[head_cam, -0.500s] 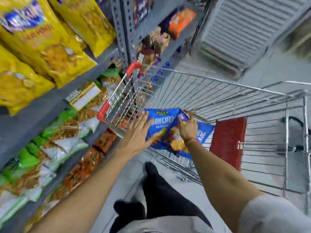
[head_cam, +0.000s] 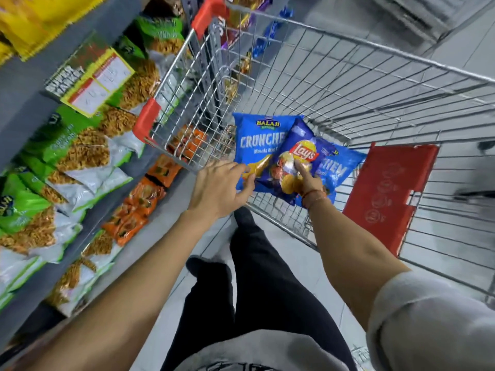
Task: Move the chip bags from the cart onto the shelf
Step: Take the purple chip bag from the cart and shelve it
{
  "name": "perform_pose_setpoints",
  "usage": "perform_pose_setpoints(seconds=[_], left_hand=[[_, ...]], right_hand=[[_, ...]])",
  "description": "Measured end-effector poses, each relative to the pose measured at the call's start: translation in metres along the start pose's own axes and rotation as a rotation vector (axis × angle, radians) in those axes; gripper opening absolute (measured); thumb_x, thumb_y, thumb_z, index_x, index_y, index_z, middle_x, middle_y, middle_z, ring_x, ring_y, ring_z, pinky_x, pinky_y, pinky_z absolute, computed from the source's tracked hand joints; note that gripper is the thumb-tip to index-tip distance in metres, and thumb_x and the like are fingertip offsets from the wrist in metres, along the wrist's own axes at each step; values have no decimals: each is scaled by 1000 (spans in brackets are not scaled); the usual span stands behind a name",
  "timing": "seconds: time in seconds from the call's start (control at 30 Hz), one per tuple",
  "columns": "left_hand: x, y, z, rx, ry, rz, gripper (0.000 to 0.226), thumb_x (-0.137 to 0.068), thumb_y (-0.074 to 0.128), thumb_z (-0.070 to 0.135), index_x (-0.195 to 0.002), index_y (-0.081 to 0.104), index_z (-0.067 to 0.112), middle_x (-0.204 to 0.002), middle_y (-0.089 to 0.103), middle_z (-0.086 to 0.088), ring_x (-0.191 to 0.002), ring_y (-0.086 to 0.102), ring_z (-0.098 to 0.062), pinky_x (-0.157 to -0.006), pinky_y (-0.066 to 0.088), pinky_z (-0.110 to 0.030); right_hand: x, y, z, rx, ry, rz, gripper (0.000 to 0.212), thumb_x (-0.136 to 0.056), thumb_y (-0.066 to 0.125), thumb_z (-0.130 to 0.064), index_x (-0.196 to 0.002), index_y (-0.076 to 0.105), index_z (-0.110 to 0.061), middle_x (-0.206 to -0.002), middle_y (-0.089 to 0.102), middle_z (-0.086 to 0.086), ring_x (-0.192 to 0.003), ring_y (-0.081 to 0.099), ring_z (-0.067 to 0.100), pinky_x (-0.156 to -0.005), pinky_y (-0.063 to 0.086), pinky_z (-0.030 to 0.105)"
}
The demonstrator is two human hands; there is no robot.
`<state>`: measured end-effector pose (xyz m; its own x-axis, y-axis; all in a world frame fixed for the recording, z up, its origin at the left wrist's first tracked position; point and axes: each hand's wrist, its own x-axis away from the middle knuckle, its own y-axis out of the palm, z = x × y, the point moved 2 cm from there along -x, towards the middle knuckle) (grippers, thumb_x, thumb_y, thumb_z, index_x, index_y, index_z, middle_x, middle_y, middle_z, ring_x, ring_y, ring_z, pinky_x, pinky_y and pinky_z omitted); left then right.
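While both arms reach forward into the wire cart (head_cam: pixel 348 84), three chip bags lie overlapped at its near end. A light blue Balaji Crunchex bag (head_cam: pixel 254 140) lies on the left, a dark blue Lays bag (head_cam: pixel 297 156) lies across the middle on top of it, and a second light blue bag (head_cam: pixel 340 170) shows partly from under the Lays bag on the right. The left hand (head_cam: pixel 219 188) is at the lower left corner of the Crunchex bag, thumb and fingers closed on the bag's edge. The right hand (head_cam: pixel 308 183) is at the lower part of the Lays bag with the index finger extended flat on the bag's front; whether the other fingers grip the bag cannot be told. A red plastic panel (head_cam: pixel 388 194) stands in the cart to the right of the bags. The shelf (head_cam: pixel 24 103) on the left carries green and white snack packs (head_cam: pixel 72 148), with orange packs (head_cam: pixel 139 199) on a lower level. A yellow price tag (head_cam: pixel 93 81) hangs on the shelf edge.
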<state>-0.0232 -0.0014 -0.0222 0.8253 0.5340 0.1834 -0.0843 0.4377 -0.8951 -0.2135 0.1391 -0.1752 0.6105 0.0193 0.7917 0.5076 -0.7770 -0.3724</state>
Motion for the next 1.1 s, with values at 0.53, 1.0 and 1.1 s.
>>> perform_pose_setpoints(seconds=[0.53, 1.0, 1.1], left_hand=[[5, -9, 6, 81, 2, 32, 38, -90, 41, 36, -95, 69, 11, -90, 74, -5, -84, 66, -22, -73, 51, -35], [60, -200, -4, 220, -5, 679, 30, -89, 55, 25, -112, 64, 10, -116, 67, -12, -108, 60, -28, -92, 43, -33], [115, -269, -7, 126, -15, 924, 29, -89, 55, 24, -113, 63, 9, -119, 66, -10, -112, 59, -26, -97, 39, -30]], right_hand=[[24, 6, -35, -303, -51, -183, 79, -74, 81, -29, -136, 46, 4, -129, 63, 16, -84, 67, 24, -65, 59, 30], [257, 3, -225, -374, -788, -401, 35, -73, 81, -15, -104, 70, -4, -110, 72, 18, -96, 66, 26, -95, 54, 51], [343, 14, -260, -461, -981, -518, 21, -77, 76, -3, -97, 70, -7, -90, 73, 6, -84, 68, 20, -85, 58, 40]])
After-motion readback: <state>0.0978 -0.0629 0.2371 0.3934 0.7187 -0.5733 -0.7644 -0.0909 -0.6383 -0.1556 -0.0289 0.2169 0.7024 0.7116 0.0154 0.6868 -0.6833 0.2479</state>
